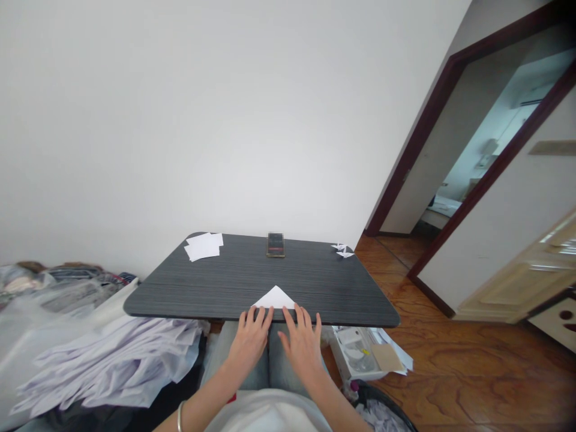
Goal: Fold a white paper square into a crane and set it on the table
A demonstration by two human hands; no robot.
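Note:
A white sheet of paper folded into a triangle [275,298] lies flat near the front edge of the dark table, its point facing away from me. My left hand [252,336] rests its fingertips on the left end of the triangle's near edge. On the right end, the fingers of my right hand [302,341] press down, spread apart with the thumb out to the side. Both hands lie on top of the paper rather than gripping it, and their fingertips cover parts of its lower edge.
Loose white sheets [204,246] lie at the table's [243,276] back left. A phone [275,245] is at the back middle, and folded paper cranes [344,251] sit at the back right. Beside the table are piled white cloth-like material [117,360] and an open box [357,354].

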